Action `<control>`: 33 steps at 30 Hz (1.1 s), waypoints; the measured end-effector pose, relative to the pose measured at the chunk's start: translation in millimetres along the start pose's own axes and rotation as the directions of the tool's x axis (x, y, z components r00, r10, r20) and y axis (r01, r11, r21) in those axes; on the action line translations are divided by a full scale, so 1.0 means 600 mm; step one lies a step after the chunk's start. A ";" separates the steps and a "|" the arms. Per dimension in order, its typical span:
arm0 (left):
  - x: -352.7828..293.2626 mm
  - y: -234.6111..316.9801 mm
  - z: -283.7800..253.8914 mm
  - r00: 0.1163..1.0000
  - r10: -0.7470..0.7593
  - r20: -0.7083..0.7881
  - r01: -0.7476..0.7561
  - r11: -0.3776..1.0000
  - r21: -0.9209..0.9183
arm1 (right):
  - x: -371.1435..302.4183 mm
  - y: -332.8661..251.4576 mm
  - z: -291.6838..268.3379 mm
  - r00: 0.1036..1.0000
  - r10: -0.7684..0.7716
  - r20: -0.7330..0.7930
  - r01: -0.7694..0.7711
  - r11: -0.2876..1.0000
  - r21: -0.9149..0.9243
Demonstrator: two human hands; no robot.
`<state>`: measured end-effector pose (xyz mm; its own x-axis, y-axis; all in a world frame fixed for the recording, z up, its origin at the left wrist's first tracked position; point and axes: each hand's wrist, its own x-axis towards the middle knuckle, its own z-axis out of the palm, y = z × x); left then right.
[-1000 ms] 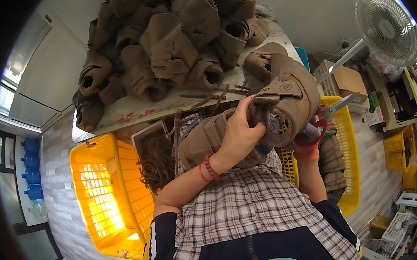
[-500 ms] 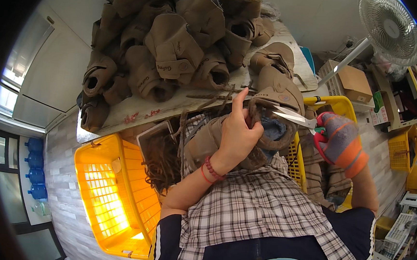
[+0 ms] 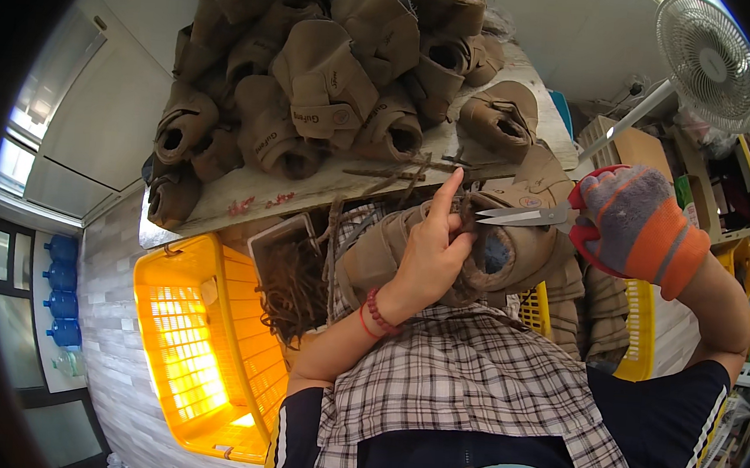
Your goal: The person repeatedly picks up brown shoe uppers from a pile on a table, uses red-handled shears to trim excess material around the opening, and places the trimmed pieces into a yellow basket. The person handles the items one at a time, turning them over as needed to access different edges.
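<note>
On my lap lies a brown boot upper point(image 3: 525, 260) with a fuzzy lined opening and a blue patch inside. My left hand point(image 3: 430, 260), bare, pinches the rim of that opening between thumb and bent fingers; its index finger sticks up. My right hand point(image 3: 637, 222), in a grey and orange glove, is closed round the red handles of a pair of scissors point(image 3: 528, 217). The blades point left across the top of the opening, tips close to my left fingers. Whether they touch the rim I cannot tell. Another brown upper point(image 3: 369, 255) rests beside my left wrist.
Many brown uppers point(image 3: 329, 83) are heaped on the table point(image 3: 326, 187). Dark trimmed strips fill a small box point(image 3: 287, 310) by my left forearm. A yellow basket point(image 3: 210, 353) stands at left, another point(image 3: 638, 326) with uppers at right. A white fan point(image 3: 709, 62) stands back right.
My right hand has swung up and to the right with the scissors, and the blades now lie more level. The boot upper has tilted slightly, and my left hand has shifted little.
</note>
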<state>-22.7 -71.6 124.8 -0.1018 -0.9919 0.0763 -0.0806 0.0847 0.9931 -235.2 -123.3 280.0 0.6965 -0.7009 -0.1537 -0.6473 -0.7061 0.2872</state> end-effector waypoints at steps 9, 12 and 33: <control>-0.003 -0.005 -0.012 0.988 0.073 -0.137 -0.073 0.997 0.010 | -0.087 0.076 0.208 0.787 0.546 -0.288 -0.260 0.716 0.648; -0.013 0.012 -0.019 0.985 0.056 -0.166 -0.046 0.997 0.063 | -0.138 0.015 0.402 0.649 0.748 -0.137 -0.507 0.560 0.655; -0.018 -0.001 -0.009 0.987 0.051 -0.151 -0.025 0.985 0.170 | 0.039 -0.140 0.406 0.851 0.461 -0.253 -0.035 0.529 0.848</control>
<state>-16.1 -61.4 123.7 0.0448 -0.9893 0.1392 -0.2449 0.1242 0.9616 -240.0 -105.2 22.2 0.3728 -0.8963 0.2402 -0.6291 -0.4344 -0.6446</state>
